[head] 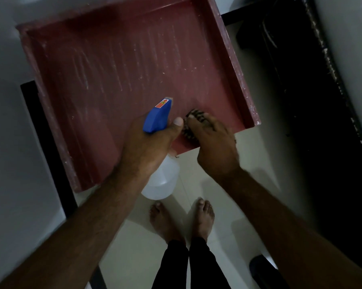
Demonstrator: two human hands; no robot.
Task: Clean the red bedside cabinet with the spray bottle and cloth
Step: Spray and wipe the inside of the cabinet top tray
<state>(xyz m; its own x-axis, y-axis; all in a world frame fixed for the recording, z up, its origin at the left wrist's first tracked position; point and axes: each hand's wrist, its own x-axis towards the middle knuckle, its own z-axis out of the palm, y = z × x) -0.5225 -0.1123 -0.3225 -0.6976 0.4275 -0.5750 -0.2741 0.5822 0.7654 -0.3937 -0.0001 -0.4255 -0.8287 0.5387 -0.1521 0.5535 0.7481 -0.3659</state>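
Note:
The red bedside cabinet (pixel 117 65) fills the upper middle of the head view, its top streaked with pale marks and wet spray. My left hand (pixel 146 142) grips a spray bottle (pixel 161 180) with a blue trigger head and a clear white body, nozzle pointing over the cabinet top. My right hand (pixel 215 144) presses a dark patterned cloth (pixel 193 117) onto the cabinet's near right corner. Most of the cloth is hidden under my fingers.
A raised red rim (pixel 240 80) runs along the cabinet's sides. White walls stand at the left, and a dark furniture edge (pixel 313 101) at the right. My bare feet (pixel 182 220) stand on pale floor tiles below the cabinet.

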